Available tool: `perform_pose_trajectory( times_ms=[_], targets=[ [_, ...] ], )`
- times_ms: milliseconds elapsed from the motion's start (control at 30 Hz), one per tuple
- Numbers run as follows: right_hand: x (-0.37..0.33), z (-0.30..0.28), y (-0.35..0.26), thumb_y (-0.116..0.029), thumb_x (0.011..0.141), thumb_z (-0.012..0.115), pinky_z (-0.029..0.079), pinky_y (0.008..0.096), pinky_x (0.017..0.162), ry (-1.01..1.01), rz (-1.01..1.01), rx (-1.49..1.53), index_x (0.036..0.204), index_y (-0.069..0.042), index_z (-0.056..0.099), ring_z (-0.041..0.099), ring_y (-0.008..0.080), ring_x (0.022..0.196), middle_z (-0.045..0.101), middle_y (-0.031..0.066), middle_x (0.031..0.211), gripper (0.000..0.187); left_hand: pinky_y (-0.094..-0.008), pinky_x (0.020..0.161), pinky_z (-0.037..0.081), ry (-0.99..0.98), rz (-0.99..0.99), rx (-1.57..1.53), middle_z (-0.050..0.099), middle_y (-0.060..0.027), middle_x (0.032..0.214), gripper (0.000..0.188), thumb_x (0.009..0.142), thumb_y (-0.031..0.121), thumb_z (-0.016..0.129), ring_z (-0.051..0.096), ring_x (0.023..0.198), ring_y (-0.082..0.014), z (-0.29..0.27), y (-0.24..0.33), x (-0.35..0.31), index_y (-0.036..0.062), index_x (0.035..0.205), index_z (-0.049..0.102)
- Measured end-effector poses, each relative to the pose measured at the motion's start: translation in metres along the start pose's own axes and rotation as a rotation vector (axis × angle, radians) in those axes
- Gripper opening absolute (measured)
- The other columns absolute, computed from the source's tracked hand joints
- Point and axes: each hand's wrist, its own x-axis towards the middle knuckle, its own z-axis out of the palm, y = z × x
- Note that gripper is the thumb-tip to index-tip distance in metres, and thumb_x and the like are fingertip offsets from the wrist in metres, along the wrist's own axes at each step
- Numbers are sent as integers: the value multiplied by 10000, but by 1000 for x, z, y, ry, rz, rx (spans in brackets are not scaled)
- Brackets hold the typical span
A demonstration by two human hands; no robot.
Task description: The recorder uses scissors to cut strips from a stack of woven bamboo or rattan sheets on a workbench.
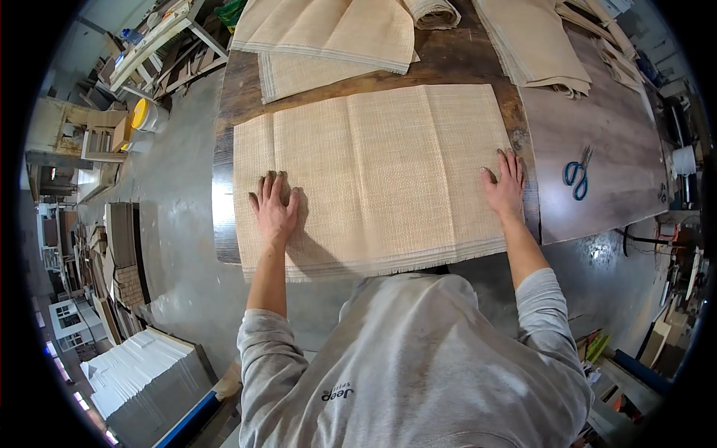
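Seemingly one cloth [396,187] under two hands [276,214] [506,193].

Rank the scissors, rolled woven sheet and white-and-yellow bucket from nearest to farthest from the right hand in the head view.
1. Scissors: just right of the right hand.
2. Rolled woven sheet: ahead, slightly left.
3. White-and-yellow bucket: far left.

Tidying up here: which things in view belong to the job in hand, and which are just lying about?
Belonging, it seems:
beige woven sheet, touched by left hand and right hand
wooden table beneath
scissors and other woven pieces, probably

Apparently lying about:
white bucket
white-topped stack
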Motion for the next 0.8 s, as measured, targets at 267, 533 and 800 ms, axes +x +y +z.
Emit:
perform_pose_trajectory(
  times_ms=[267, 533, 800],
  targets=[
    [0, 0, 0, -475, 907, 583, 170, 523, 1192, -4, 1, -12, 1476, -190, 406, 219, 322, 1471, 285, 70, 1584, 660, -496, 1236, 37, 20, 11, 15, 317, -60, 1570, 634, 939, 577, 458, 195, 1489, -231, 8, -6, 2, 232, 1469, 424],
    [1, 4, 4, -475, 904, 587, 172, 520, 1194, -4, -17, -26, 1480, -175, 397, 212, 325, 1473, 283, 77, 1583, 676, -495, 1237, 32, 17, 4, 0, 318, -52, 1571, 630, 940, 556, 467, 197, 1488, -231, 7, -6, 1, 217, 1470, 425],
    [1, 2, 2, -471, 906, 590, 176, 518, 1194, -23, 5, -29, 1481, -168, 393, 210, 311, 1476, 284, 72, 1583, 680, -505, 1232, 55, 10, 15, 16, 307, -54, 1575, 592, 961, 508, 478, 203, 1486, -246, 4, -4, 1, 215, 1472, 421]
  ],
)
